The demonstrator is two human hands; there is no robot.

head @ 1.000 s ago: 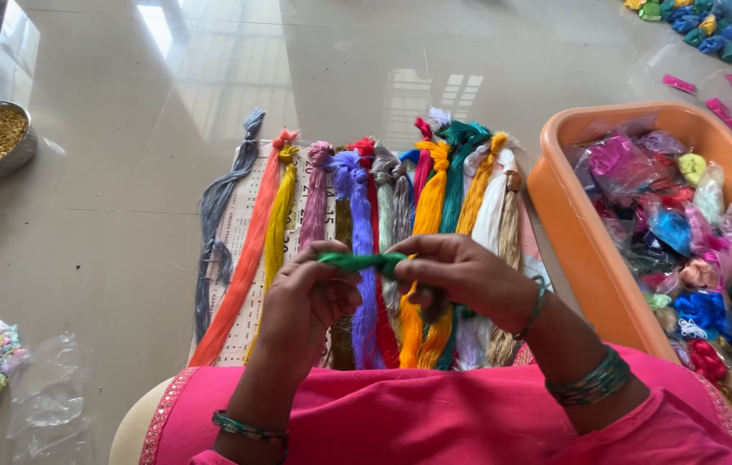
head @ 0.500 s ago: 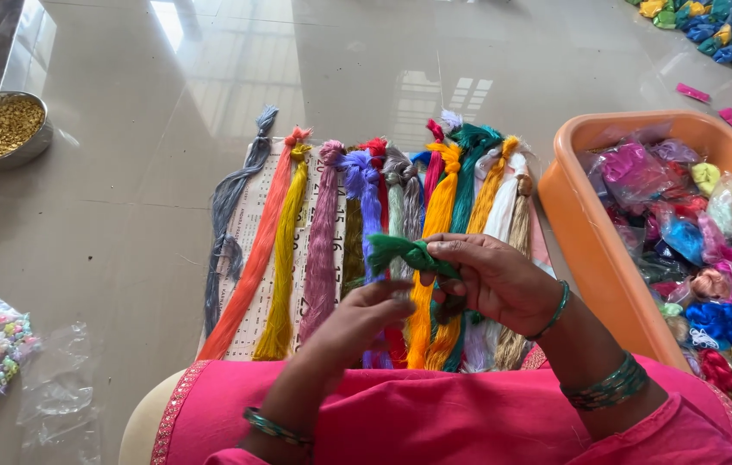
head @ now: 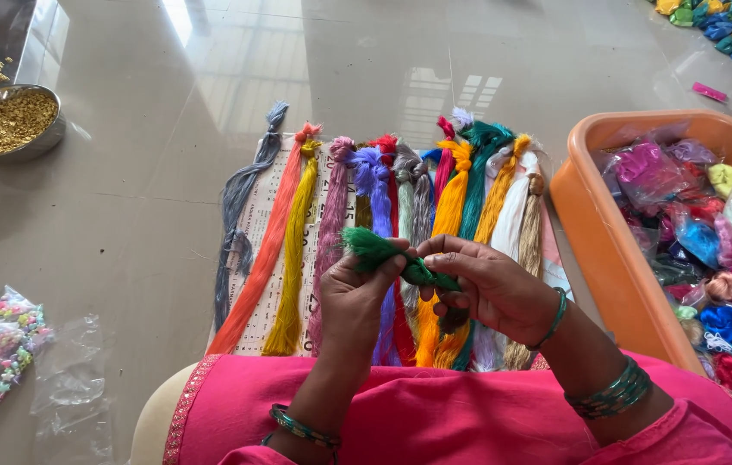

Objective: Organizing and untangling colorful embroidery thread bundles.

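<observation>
1. Both hands grip a short green bundle of silky thread [head: 387, 256]; the left hand [head: 357, 297] closes on its frayed end; the right hand [head: 486, 288] pinches its other end.
2. The bundle is held just above a row of long coloured thread skeins [head: 366, 232] lying on the floor.
3. Right of the skeins stands an orange plastic tub [head: 594, 215]; far left of them, a round steel bowl of golden beads [head: 6, 122].

- We see bright pink clothing, covering the lap and lower arms' edge, with a narrow gold-patterned trim along its left hem.
- We see the left hand [head: 357, 297] bare, its wrist ringed by thin green bangles with gold flecks.
- We see the right hand [head: 491, 288] bare too, one green bangle at the wrist and a stack further up the forearm.
</observation>
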